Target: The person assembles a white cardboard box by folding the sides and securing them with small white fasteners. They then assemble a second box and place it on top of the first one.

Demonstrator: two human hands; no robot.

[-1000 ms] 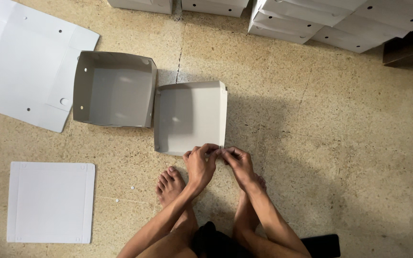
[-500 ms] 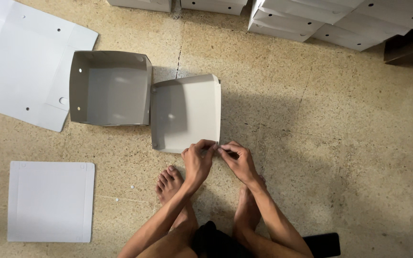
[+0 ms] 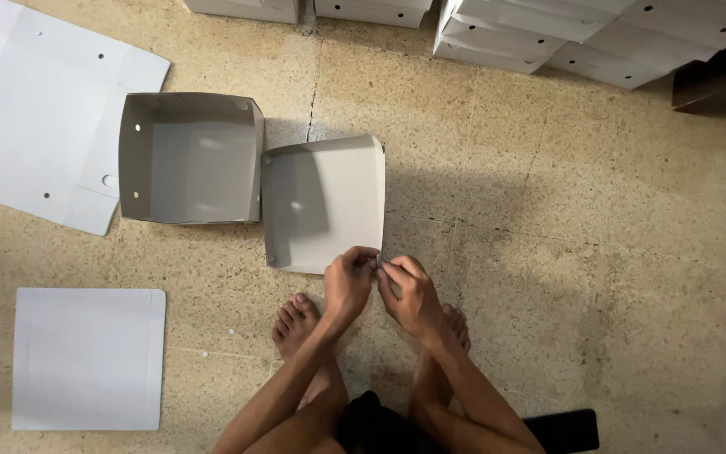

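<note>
Pinching near corner of shallow grey cardboard tray [image 3: 323, 202] on floor [image 3: 590, 252] | left hand [image 3: 348, 284], right hand [image 3: 410, 294]: fingers narrowed on its edge | deeper open box [image 3: 191, 158] touching at 9 o'clock | flat sheet [image 3: 88, 359] at 8 o'clock

Bare arms, bare feet [image 3: 297, 324], dark shorts [image 3: 371, 424].

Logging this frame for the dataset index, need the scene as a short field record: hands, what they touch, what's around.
left hand: pinching near corner of half-folded box
right hand: fingertips at the same corner, meeting the left
half-folded box: white cardboard, open, on the floor
finished box: open, touching its left side
flat blanks: punched sheet upper left, square sheet lower left
stacked boxes: top edge
feet: bare, beneath hands
</note>
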